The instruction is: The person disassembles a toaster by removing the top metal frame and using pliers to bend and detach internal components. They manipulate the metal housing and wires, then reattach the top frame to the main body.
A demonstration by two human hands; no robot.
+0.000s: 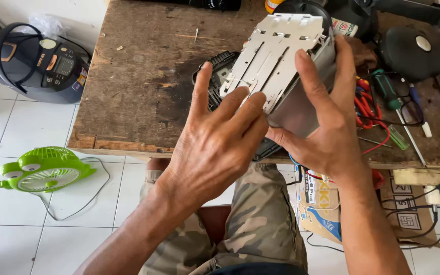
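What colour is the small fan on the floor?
Bright green fan, with a white grille; seen in the head view.

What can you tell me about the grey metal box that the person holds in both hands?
The metal box is a pale grey sheet-metal housing with slots and small tabs cut into its upper face and a smooth, duller side wall. It is tilted, one corner toward the camera, above the worn wooden table. The right hand grips its side, thumb on the slotted face. The left hand lies with its fingers spread on the near edge. A black ribbed part lies behind it. The underside is hidden.
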